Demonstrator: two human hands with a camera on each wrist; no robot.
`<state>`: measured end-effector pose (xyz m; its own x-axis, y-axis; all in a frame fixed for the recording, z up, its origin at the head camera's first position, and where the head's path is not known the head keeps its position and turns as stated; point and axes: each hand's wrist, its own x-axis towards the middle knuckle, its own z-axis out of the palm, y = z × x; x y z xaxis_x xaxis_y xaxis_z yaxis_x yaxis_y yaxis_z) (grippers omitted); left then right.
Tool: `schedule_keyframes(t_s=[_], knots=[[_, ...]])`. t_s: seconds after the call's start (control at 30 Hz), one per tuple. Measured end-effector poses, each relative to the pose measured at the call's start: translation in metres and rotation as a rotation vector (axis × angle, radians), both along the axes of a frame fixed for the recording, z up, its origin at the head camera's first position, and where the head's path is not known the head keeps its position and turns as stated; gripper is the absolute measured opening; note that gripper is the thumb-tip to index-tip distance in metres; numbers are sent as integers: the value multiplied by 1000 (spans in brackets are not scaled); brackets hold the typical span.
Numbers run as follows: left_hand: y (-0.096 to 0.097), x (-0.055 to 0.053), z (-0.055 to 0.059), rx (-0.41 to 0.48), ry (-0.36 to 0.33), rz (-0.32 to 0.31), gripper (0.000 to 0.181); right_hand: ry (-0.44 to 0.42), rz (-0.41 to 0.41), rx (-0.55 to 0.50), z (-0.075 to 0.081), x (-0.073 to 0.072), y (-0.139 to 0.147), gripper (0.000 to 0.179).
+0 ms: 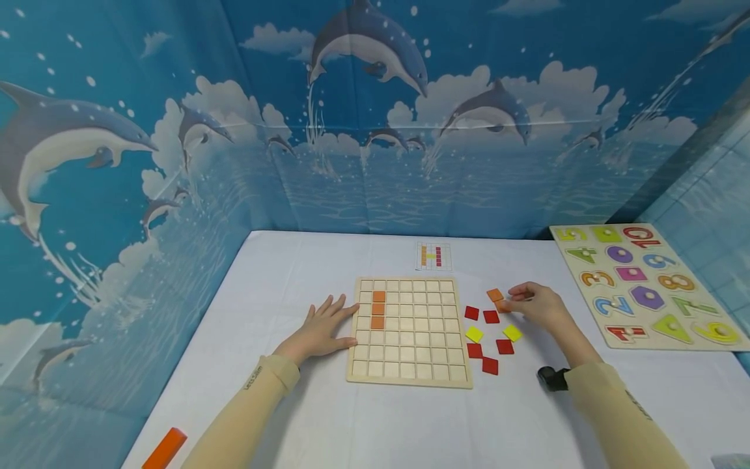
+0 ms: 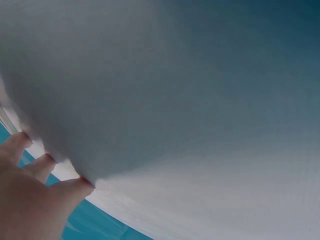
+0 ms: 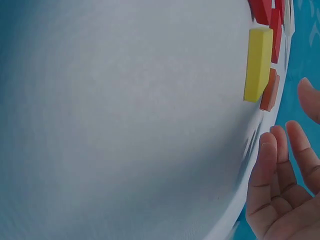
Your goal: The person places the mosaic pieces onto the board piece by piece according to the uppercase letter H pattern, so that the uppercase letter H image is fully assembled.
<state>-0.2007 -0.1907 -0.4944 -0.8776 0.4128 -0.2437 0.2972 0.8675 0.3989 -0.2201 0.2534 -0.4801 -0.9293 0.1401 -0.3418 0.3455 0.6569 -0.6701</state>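
Observation:
A wooden grid board (image 1: 422,384) lies on the white table, with three orange tiles (image 1: 377,322) in a column near its upper left. My left hand (image 1: 319,331) rests spread on the table, thumb and index fingertip at the board's left edge. Right of the board, my right hand (image 1: 536,306) reaches over two loose orange tiles (image 1: 495,295), its fingertips right at the nearer one. In the right wrist view the thumb stands apart from relaxed fingers (image 3: 257,172), with nothing between them. A yellow tile (image 3: 258,65) and red tiles (image 3: 276,37) lie beyond the fingertips there.
Several red tiles (image 1: 489,366) and two yellow tiles (image 1: 474,334) lie scattered right of the board. A small pattern card (image 1: 433,256) is behind it. A number-and-shape puzzle board (image 1: 635,293) lies far right. An orange block (image 1: 165,448) sits front left.

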Motion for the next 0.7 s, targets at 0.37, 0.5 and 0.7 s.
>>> schedule_keyframes(t_s=[0.37, 0.5, 0.7], knots=[[-1, 0, -3, 1, -3, 6, 78, -20, 26, 43, -4, -2, -2, 48], [-2, 0, -3, -2, -4, 7, 78, -24, 29, 59, -4, -3, -2, 46], [-1, -1, -3, -2, 1, 3, 78, -25, 35, 79, -6, -3, -3, 45]])
